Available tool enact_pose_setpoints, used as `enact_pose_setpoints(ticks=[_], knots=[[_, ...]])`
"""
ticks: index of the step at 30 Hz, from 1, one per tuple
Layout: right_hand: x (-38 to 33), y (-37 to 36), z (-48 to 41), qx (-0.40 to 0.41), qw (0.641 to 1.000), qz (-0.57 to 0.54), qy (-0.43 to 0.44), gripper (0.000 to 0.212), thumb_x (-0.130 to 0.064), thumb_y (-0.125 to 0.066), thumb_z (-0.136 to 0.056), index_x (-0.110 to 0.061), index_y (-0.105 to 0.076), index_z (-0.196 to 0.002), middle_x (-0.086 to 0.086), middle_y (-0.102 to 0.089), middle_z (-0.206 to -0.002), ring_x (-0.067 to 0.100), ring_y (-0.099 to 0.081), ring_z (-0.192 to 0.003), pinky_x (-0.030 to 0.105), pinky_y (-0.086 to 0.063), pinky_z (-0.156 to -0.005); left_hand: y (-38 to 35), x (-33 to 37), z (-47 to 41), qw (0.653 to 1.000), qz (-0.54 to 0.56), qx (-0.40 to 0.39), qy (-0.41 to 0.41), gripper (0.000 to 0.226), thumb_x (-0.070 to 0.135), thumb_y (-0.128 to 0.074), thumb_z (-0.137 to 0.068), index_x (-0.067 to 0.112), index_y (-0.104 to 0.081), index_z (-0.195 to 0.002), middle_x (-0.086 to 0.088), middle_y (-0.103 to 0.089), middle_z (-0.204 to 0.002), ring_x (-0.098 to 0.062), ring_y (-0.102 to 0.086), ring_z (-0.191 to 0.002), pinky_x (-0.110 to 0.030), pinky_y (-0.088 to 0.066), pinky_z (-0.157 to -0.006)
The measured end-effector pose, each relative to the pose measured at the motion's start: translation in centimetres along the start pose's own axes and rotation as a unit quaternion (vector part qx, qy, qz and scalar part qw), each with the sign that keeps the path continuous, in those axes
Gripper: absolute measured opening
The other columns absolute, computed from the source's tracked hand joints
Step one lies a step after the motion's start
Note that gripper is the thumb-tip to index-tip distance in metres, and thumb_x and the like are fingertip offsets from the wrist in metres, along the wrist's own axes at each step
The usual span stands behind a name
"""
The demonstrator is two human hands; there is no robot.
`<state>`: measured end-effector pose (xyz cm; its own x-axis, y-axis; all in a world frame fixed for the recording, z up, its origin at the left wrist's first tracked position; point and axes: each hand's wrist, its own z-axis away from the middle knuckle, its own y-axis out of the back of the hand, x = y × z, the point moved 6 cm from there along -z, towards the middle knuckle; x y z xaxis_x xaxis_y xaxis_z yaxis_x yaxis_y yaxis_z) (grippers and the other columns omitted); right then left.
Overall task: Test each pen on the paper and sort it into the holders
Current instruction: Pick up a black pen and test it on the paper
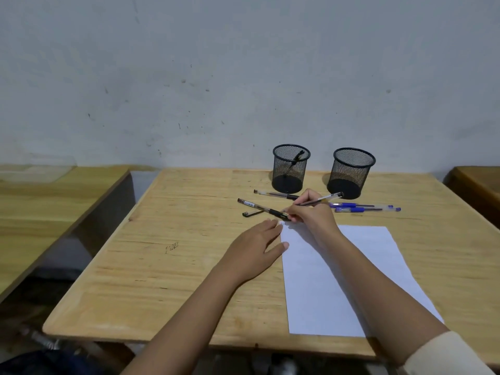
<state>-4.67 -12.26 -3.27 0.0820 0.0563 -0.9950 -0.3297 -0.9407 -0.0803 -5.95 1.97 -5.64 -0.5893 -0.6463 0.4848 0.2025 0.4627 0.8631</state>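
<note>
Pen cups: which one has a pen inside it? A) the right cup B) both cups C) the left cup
C: one black pen leans inside the left cup, while the right cup shows only mesh and its dark bottom.

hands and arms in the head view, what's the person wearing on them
The left hand and right hand are bare, with no gloves, rings or watch showing. The right arm has a cream sleeve near the elbow; no sleeve shows on the left arm.
</note>
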Motion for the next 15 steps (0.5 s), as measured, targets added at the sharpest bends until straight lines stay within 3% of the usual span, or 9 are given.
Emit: enact_pose_setpoints(ticks=[4, 9, 15], knots=[[1.2, 0.1, -0.6, 0.032, 0.999, 0.007, -0.031, 0.035, 0.017, -0.058, -0.070, -0.008, -0.037, -0.056, 0.010, -0.038, -0.052, 0.014, -0.041, -0.034, 0.022, -0.037, -0.039, 0.0, 0.1, 0.1, 1.000, 0.001, 0.000, -0.001, 0.054, 0.045, -0.041, -0.095, 0.023, -0.034, -0.143, 0.009, -0.026, -0.155, -0.004, -0.016, -0.143, -0.022, -0.019, -0.111], [1.7, 0.5, -1.1, 0.072, 0.994, 0.082, -0.012, 0.036, 0.012, -0.058, -0.063, -0.011, -0.033, -0.052, 0.009, -0.031, -0.051, 0.012, -0.033, -0.043, 0.021, -0.031, -0.042, -0.1, -0.2, -0.1, 1.000, 0.001, -0.007, 0.004, 0.054, 0.045, -0.041, -0.095, 0.023, -0.033, -0.144, 0.009, -0.025, -0.155, -0.005, -0.017, -0.143, -0.025, -0.019, -0.113], [1.9, 0.4, -1.5, 0.069, 0.995, 0.072, 0.015, 0.040, 0.014, -0.057, -0.060, -0.014, -0.030, -0.050, -0.002, -0.027, -0.043, 0.012, -0.026, -0.041, 0.020, -0.024, -0.040, -0.2, -0.1, -0.2, 1.000, -0.016, -0.011, 0.003, 0.054, 0.045, -0.040, -0.095, 0.023, -0.032, -0.144, 0.008, -0.025, -0.155, -0.006, -0.016, -0.143, -0.024, -0.019, -0.112]])
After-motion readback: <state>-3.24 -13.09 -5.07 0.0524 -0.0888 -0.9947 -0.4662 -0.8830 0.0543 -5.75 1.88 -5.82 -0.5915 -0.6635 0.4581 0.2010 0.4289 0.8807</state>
